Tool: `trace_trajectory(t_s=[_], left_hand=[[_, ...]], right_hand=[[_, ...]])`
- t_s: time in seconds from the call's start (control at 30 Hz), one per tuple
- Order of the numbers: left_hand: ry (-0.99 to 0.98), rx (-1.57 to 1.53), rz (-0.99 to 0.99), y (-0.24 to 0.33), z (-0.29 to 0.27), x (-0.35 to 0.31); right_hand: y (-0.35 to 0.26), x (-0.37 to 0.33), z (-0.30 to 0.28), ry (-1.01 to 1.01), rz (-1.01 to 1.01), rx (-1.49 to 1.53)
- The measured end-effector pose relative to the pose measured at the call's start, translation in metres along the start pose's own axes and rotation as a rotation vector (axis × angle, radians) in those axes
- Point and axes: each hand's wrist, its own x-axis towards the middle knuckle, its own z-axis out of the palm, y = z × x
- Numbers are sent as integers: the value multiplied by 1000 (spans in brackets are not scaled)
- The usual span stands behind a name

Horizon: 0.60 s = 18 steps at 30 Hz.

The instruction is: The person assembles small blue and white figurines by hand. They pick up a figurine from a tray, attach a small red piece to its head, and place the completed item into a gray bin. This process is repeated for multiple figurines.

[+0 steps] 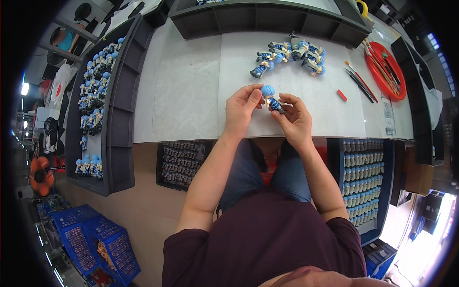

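1. The left hand [241, 107] pinches the small blue-haired figurine [273, 103] between thumb and fingers at its upper part.
2. The right hand [297, 122], fingers curled, grips its legs.
3. The figurine is above the bench [186, 91], near its front edge.
4. Beyond lie similar figurines [302, 46] in a cluster; a red block [342, 95] lies to the right.
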Motion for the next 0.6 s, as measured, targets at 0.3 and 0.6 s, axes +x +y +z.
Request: trace_trajectory(t_s=[0.3,0.6], left_hand=[[-19,25,25,-1,-2,-2],[-62,-10,64,0,-1,-2]], right_hand=[[-9,1,-3,-27,-133,-155],[-1,1,-3,-10,-35,-42]])
